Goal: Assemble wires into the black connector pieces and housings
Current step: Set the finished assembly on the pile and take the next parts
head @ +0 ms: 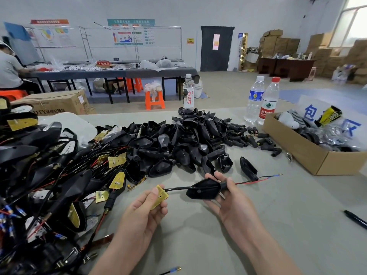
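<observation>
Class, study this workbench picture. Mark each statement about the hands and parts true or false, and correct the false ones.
1. The left hand pinches a yellow board. True.
2. The right hand holds nothing. False: it grips a black housing.
3. Red and blue wires stick out past the right hand. True.
4. The cardboard box is sealed shut. False: it is open, with items inside.
</observation>
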Available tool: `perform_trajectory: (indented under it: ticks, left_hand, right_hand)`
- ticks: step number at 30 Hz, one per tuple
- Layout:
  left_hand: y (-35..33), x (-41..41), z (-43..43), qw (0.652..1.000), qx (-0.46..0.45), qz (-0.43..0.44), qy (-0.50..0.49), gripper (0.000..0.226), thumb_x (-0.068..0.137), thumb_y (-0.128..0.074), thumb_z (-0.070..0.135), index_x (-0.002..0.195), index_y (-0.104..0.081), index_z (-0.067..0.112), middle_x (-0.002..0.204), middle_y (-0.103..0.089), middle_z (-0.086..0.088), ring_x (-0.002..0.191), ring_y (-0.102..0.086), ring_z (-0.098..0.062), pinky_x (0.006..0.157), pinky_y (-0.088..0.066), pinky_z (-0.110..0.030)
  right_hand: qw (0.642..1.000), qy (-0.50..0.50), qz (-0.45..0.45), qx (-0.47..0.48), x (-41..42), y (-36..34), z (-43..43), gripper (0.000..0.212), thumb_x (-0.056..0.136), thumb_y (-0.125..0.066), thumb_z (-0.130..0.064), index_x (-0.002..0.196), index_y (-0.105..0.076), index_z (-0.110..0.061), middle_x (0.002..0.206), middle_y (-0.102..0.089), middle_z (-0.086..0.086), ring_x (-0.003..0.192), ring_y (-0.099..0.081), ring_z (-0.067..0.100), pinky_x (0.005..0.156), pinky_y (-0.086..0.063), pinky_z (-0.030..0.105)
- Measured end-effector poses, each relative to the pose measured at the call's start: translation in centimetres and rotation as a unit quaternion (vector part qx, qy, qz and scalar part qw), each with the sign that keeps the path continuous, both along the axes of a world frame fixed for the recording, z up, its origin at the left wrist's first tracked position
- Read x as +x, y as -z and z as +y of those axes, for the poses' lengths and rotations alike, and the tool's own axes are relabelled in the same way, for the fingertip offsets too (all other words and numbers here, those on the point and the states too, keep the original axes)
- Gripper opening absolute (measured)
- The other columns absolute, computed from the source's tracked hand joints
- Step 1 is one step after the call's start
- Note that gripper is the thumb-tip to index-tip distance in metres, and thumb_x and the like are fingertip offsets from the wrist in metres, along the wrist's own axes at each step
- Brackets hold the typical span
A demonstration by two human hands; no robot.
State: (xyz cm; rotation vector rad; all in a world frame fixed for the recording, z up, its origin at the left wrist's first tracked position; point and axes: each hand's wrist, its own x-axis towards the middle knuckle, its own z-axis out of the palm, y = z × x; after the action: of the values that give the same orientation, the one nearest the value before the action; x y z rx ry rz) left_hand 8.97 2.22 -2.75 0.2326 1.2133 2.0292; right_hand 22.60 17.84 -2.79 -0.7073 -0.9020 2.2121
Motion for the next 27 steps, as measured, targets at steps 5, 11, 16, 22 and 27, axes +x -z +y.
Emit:
perform_trajectory:
  ticks: [5,11,16,22,27]
  left_hand:
    - [-0.06,0.05,-0.07,1.000,0.004,0.001,0.005,0.028,0.077,-0.069,0.016,0.100,-0.078,0.001,0.080,-0.069,-0.010,0.063,-0.065,-0.011,0.057,-0.058,-0.020]
    - [-0.06,0.14,-0.15,1.000,0.008,0.005,0.011,0.029,0.076,-0.069,0.012,0.102,-0.076,0.001,0.082,-0.070,-0.011,0.065,-0.067,-0.012,0.060,-0.059,-0.020]
    - [-0.24,0.15,-0.02,1.000,0.020,0.004,-0.022,0.028,0.074,-0.069,0.015,0.099,-0.069,0.001,0.079,-0.071,-0.012,0.062,-0.068,-0.013,0.056,-0.058,-0.021]
    - [-0.15,0.06,-0.40,0.997,0.029,0.069,-0.018,0.025,0.077,-0.069,0.013,0.100,-0.070,0.004,0.090,-0.072,-0.016,0.074,-0.071,-0.020,0.068,-0.060,-0.024]
    - [-0.22,0.77,-0.77,0.948,-0.068,0.312,-0.018,0.017,0.083,-0.074,0.009,0.090,-0.078,0.024,0.097,-0.077,-0.003,0.092,-0.073,-0.014,0.083,-0.055,-0.015]
  right_hand:
    - [1.000,-0.002,0.004,-0.005,0.08,-0.29,-0.10,0.037,0.109,-0.033,-0.032,0.121,-0.062,-0.014,0.114,-0.075,0.003,0.101,-0.071,0.021,0.079,-0.061,0.039]
    - [1.000,0.003,0.004,-0.003,0.12,-0.41,-0.08,0.036,0.108,-0.034,-0.032,0.121,-0.062,-0.015,0.113,-0.075,0.003,0.101,-0.070,0.022,0.075,-0.060,0.036]
    - [1.000,0.007,-0.002,0.002,0.04,-0.20,0.00,0.034,0.108,-0.035,-0.031,0.118,-0.064,-0.016,0.114,-0.075,0.003,0.099,-0.072,0.020,0.070,-0.060,0.034]
    - [1.000,0.006,0.014,-0.010,0.03,-0.21,-0.29,0.032,0.106,-0.042,-0.031,0.116,-0.066,-0.013,0.109,-0.076,0.008,0.091,-0.075,0.022,0.065,-0.062,0.036]
    - [1.000,-0.026,0.010,-0.004,-0.01,-0.32,-0.60,0.033,0.105,-0.045,-0.034,0.122,-0.065,-0.014,0.116,-0.074,0.010,0.099,-0.074,0.025,0.069,-0.062,0.036]
